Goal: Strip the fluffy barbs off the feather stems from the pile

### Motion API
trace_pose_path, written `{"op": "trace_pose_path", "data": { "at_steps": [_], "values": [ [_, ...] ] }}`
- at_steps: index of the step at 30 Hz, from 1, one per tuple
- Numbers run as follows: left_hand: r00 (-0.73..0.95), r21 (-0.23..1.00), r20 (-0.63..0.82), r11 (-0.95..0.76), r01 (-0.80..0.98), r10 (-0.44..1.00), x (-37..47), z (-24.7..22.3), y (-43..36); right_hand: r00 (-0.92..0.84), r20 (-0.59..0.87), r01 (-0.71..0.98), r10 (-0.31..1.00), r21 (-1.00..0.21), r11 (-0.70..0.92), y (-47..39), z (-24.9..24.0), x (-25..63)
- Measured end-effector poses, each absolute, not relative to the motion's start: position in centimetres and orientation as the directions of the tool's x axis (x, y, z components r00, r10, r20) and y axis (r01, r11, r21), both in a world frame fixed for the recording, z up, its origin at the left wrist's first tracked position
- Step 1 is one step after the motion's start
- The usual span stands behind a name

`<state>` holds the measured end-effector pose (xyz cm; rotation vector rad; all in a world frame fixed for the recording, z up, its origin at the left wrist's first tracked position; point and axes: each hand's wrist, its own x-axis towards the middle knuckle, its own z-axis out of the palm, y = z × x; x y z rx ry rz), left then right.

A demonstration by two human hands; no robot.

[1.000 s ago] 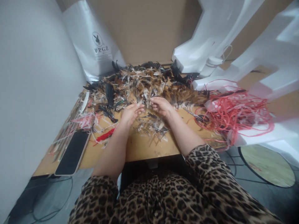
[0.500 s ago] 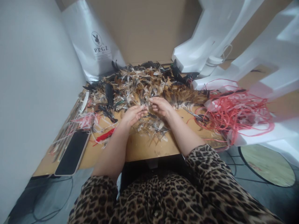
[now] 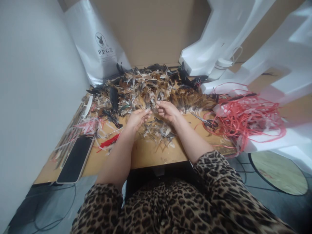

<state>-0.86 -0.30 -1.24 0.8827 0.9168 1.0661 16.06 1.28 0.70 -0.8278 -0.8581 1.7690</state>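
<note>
Left hand (image 3: 139,119) and right hand (image 3: 167,110) are near each other, fingertips pinched together; whether either grip holds a feather is unclear. Brown and black feathers (image 3: 146,83) lie heaped on the worktop (image 3: 156,157) just beyond them, beside red strings (image 3: 251,113).

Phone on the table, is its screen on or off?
Off, it seems: the phone lies face up, its screen plain black with nothing lit on it.

Brown and black feathers (image 3: 148,86) in heaps
</note>
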Motion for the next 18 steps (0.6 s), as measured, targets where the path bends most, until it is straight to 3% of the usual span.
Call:
{"op": "trace_pose_path", "data": {
  "at_steps": [11,15,18],
  "values": [
    [0.205,0.911,-0.176,0.238,-0.337,0.963,-0.8,-1.1,-0.3,-0.270,-0.067,-0.291,0.961,-0.945,-0.148,0.7,0.3,15.2],
    [0.106,0.899,-0.143,0.174,-0.402,0.984,-1.2,-1.1,0.1,-0.394,-0.084,0.008,0.915,-0.996,-0.088,0.4,1.3,16.8],
    [0.078,0.895,-0.137,0.157,-0.417,0.988,-1.3,-0.9,0.2,-0.438,-0.082,0.244,0.895,-0.969,0.030,0.3,1.6,17.5]
  ]
}}
